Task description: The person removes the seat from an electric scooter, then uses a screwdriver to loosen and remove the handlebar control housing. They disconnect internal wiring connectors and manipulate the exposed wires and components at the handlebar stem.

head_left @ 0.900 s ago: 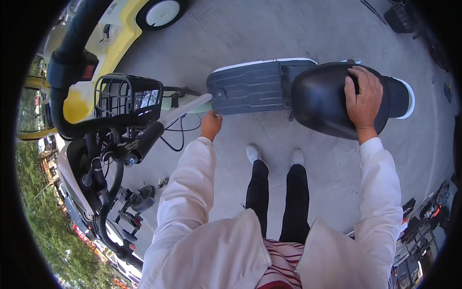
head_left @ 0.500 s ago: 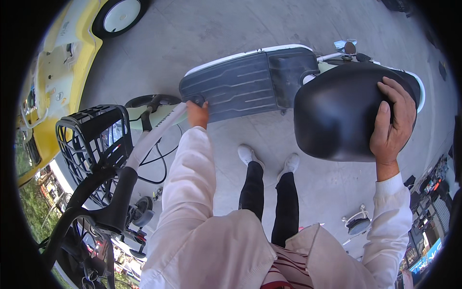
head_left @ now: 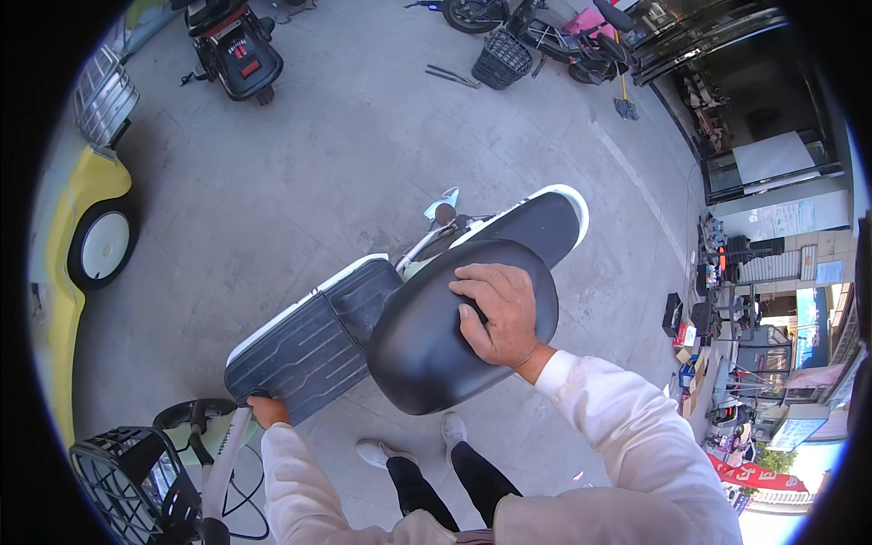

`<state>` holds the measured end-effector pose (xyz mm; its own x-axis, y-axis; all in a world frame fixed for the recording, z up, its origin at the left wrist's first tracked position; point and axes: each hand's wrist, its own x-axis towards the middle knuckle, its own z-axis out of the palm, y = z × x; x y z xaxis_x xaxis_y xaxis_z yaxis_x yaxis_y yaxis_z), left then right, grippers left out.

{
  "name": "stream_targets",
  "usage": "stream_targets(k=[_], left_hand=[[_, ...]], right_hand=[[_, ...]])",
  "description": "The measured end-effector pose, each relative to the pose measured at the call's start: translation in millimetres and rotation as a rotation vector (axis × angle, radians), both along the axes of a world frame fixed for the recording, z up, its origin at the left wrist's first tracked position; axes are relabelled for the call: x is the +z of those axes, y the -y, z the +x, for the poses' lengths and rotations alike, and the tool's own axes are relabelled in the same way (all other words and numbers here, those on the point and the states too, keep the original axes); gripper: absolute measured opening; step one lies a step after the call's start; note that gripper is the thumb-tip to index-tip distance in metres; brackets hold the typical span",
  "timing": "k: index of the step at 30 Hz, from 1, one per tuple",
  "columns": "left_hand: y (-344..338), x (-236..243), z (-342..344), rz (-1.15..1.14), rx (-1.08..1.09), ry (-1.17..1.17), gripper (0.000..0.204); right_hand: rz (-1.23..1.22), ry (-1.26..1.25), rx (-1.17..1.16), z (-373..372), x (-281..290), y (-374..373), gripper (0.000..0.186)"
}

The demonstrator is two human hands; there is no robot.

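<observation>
Head view: the scooter (head_left: 309, 341) stands on the grey floor (head_left: 272, 200), its long axis slanting from lower left to upper right. The front end, with a pale stem (head_left: 222, 463) and a black basket (head_left: 136, 481), points to the lower left; the rear pad (head_left: 527, 232), dark with a white edge, points to the upper right. Between these 2 ends lie the ribbed footboard (head_left: 300, 354) and the bulky black seat (head_left: 418, 350). The seat is directly under the right hand (head_left: 500, 313), whose fingers lie slightly spread and bent on top, thumb apart. The left hand (head_left: 268, 411) is at the front corner of the footboard, just beside the stem; its fingertips are hidden, so I cannot tell whether they pinch anything. The 2 white shoes (head_left: 383, 451) are below the seat in view.
</observation>
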<state>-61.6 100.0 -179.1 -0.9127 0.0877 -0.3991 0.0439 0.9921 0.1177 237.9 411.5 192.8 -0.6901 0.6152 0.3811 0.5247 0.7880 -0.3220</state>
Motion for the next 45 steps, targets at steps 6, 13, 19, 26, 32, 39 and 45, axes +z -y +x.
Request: stream_targets(k=[6, 13, 19, 26, 32, 39, 45], left_hand=[[39, -55, -20, 0.005, -0.012, 0.039, 0.060], [13, 1, -4, 0.076, 0.010, -0.016, 0.036], [43, -3, -26, 0.084, -0.233, -0.014, 0.017], [31, 7, -36, -0.089, -0.602, -0.089, 0.010], [32, 7, -40, -0.120, -0.628, -0.100, 0.010], [19, 4, -28, -0.197, -0.333, 0.140, 0.032], [-31, 132, 78, 0.513, -0.265, 0.231, 0.057]], right_hand=[[0.000, -0.010, 0.032, -11, 4, -2, 0.024], [0.002, 0.011, 0.006, -6, 0, -2, 0.024], [-0.002, 0.003, 0.022, -11, 4, 0, 0.023], [-0.003, -0.004, 0.015, -9, 2, 1, 0.022], [-0.002, -0.013, 0.023, -13, 4, 0, 0.022], [0.019, -0.055, 0.030, -11, 8, 0, 0.022], [-0.004, -0.086, 0.018, -5, 16, 5, 0.020]])
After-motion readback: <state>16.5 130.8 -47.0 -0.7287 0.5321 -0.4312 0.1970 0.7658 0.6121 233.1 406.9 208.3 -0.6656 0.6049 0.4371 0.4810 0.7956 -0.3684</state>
